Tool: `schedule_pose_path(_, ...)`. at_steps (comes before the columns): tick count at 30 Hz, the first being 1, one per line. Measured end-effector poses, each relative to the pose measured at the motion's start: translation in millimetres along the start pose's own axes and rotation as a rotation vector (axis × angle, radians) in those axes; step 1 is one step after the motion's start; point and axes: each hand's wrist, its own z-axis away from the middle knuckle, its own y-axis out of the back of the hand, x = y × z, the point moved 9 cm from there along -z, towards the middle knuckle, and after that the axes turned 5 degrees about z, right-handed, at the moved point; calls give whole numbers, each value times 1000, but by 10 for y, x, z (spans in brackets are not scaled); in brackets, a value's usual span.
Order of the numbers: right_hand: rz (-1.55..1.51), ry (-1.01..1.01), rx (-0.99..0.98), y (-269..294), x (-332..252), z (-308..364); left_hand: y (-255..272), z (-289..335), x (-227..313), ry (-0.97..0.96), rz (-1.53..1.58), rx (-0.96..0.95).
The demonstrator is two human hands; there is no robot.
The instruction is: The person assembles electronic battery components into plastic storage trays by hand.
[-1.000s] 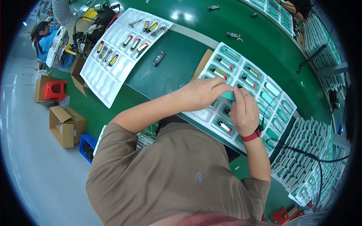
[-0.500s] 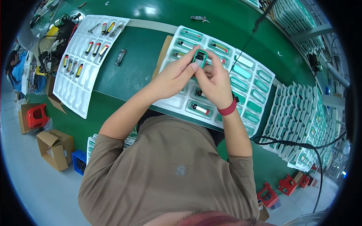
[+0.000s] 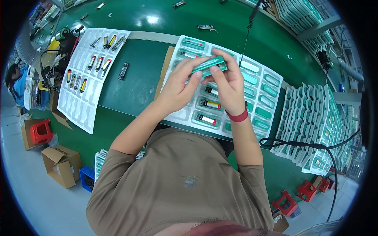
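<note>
Both my hands hold one long green plastic casing [image 3: 208, 65] above a white moulded tray [image 3: 183, 114]. My left hand [image 3: 177, 85] is closed around its left end. My right hand [image 3: 229, 87] grips the right end, thumb pressed against the near side. The casing lies tilted, its smooth outer face upward; its inside is mostly hidden. Below, the tray's pockets carry several green casings, some with a battery-like insert, such as the one with a white body and red end [image 3: 206, 119] near the front edge. Toward the right, the green pieces [image 3: 263, 112] show no insert.
A second white tray [image 3: 84, 103] at the left holds small yellow, red and black parts. A dark part [image 3: 123, 71] lies alone between the trays. Stacked trays [image 3: 301, 126] stand at the right, beside a black cable [image 3: 303, 149]. A coiled cord [image 3: 251, 23] hangs beyond my hands.
The green casing has turned from nearly end-on, with its inside showing, to lying crosswise with its outer face up. My fingers have shifted along it, and the view has moved slightly.
</note>
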Motion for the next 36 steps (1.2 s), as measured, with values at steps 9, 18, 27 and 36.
schedule_pose_path(9, 60, 332, 124, 42, -336, 122, -143, -115, 217, -42, 372, 42)
schedule_pose_path(18, 108, 282, 243, 55, -214, 180, -39, -98, 257, -129, 104, 106)
schedule_pose_path(27, 632, 304, -518, -751, -67, 190, 1296, 674, 12, -148, -83, 375)
schedule_pose_path(36, 656, 451, -864, -1173, 331, 4, 1161, 962, -279, 75, -362, 98)
